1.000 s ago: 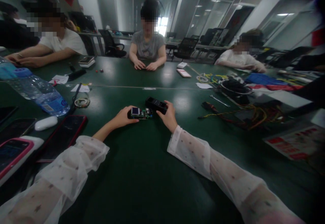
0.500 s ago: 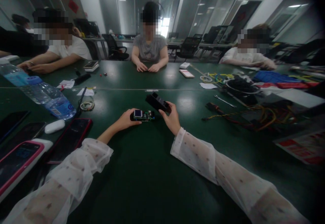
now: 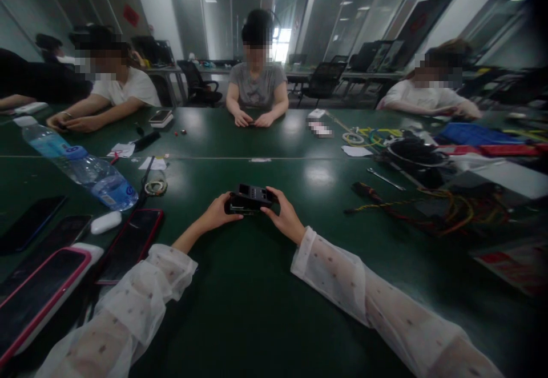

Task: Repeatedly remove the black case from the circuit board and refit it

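Casing point(image 3: 253, 193) pinched by right hand point(image 3: 286, 214), left hand point(image 3: 217, 213) gripping circuit board point(image 3: 246, 213), room between phones point(image 3: 132, 246) and wires point(image 3: 468, 213), green tabletop's point(image 3: 252, 292) far edge, glass walls point(image 3: 214, 21) behind

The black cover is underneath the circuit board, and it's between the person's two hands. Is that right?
Not quite: the black cover isn't underneath. The head view shows it over the circuit board, with only the board's edge peeking out below. It is between the left hand and the right hand.
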The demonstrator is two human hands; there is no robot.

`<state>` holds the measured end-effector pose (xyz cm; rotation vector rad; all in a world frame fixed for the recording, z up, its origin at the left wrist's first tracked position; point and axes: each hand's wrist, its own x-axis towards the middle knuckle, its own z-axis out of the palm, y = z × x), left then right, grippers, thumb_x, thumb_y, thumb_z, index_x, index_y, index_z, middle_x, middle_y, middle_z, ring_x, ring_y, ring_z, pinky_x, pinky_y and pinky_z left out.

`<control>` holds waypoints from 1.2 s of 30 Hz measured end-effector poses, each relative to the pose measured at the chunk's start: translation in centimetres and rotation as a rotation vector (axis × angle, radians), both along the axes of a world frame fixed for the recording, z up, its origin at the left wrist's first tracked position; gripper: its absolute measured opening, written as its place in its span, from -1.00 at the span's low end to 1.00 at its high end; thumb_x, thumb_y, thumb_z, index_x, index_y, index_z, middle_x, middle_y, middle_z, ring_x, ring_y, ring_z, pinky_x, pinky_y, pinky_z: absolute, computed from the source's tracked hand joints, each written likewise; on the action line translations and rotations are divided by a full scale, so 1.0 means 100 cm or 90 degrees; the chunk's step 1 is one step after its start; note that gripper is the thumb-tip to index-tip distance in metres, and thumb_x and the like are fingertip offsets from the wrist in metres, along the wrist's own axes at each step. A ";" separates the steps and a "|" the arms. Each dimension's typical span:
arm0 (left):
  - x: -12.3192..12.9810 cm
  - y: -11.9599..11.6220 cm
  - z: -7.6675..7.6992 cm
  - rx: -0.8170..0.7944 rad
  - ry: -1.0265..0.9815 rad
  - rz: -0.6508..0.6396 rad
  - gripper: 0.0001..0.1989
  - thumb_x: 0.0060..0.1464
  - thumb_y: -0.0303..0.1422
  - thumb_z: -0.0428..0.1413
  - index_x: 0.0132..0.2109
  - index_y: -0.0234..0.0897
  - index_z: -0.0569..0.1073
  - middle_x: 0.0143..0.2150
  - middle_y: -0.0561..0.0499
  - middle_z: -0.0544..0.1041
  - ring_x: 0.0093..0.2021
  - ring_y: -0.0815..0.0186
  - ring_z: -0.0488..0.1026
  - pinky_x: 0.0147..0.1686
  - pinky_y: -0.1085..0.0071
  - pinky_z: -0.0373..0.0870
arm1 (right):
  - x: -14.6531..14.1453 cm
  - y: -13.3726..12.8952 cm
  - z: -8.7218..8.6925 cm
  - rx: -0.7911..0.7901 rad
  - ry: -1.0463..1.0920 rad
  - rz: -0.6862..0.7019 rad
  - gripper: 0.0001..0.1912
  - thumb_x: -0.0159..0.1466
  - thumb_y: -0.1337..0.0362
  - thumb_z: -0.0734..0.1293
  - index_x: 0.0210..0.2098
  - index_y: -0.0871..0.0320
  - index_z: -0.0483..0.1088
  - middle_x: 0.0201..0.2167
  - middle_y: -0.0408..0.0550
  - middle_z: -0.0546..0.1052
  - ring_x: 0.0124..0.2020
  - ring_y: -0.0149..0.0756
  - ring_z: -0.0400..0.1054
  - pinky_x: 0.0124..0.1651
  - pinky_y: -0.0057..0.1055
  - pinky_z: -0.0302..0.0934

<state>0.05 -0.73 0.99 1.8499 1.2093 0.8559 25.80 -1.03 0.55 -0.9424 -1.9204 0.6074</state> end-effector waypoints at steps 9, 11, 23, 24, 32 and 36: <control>-0.001 0.001 -0.006 0.013 -0.003 0.013 -0.25 -0.15 -0.26 0.37 0.21 -0.19 0.32 0.15 -0.18 0.43 0.18 -0.03 0.36 0.17 -0.10 0.23 | 0.000 -0.003 0.003 -0.009 -0.044 0.039 -0.42 0.29 0.21 0.34 0.26 0.01 0.11 0.12 0.07 0.36 0.17 -0.09 0.30 0.25 -0.02 0.22; -0.001 0.001 -0.003 0.026 -0.002 0.002 -0.23 -0.13 -0.26 0.37 0.24 -0.16 0.29 0.18 -0.18 0.41 0.20 -0.04 0.34 0.18 -0.10 0.21 | 0.000 -0.002 0.003 -0.020 -0.051 0.043 -0.42 0.29 0.22 0.34 0.25 0.01 0.12 0.12 0.07 0.36 0.17 -0.09 0.29 0.25 -0.02 0.21; -0.002 -0.003 0.004 0.034 0.057 -0.032 -0.20 -0.01 -0.04 0.27 0.32 -0.09 0.19 0.28 -0.17 0.28 0.25 -0.02 0.25 0.20 -0.06 0.18 | 0.002 0.003 -0.004 -0.039 -0.127 0.049 -0.33 0.23 0.23 0.41 0.25 0.00 0.09 0.12 0.08 0.33 0.17 -0.05 0.26 0.22 0.07 0.20; -0.002 -0.003 0.004 0.018 0.052 -0.027 -0.27 0.06 -0.01 0.20 0.31 -0.09 0.21 0.27 -0.16 0.30 0.23 0.00 0.27 0.20 -0.04 0.19 | 0.002 0.003 -0.004 -0.042 -0.130 0.053 -0.35 0.23 0.24 0.41 0.23 0.01 0.11 0.11 0.08 0.34 0.16 -0.05 0.27 0.21 0.07 0.21; -0.001 -0.003 0.006 -0.013 0.025 0.001 -0.49 0.31 0.02 -0.18 0.21 -0.08 0.37 0.13 -0.08 0.41 0.15 0.13 0.33 0.20 0.06 0.20 | 0.003 0.000 0.002 -0.027 -0.121 0.079 -0.44 0.20 0.30 0.42 0.14 0.01 0.19 0.06 0.05 0.36 0.11 -0.06 0.28 0.16 0.05 0.24; 0.000 -0.004 0.007 0.008 0.058 0.003 -0.51 0.31 0.02 -0.18 0.16 -0.08 0.43 0.10 -0.06 0.42 0.17 0.14 0.31 0.23 0.07 0.17 | 0.002 -0.001 0.003 -0.028 -0.112 0.093 -0.46 0.21 0.33 0.41 0.13 0.01 0.19 0.06 0.03 0.36 0.12 -0.08 0.27 0.16 0.03 0.23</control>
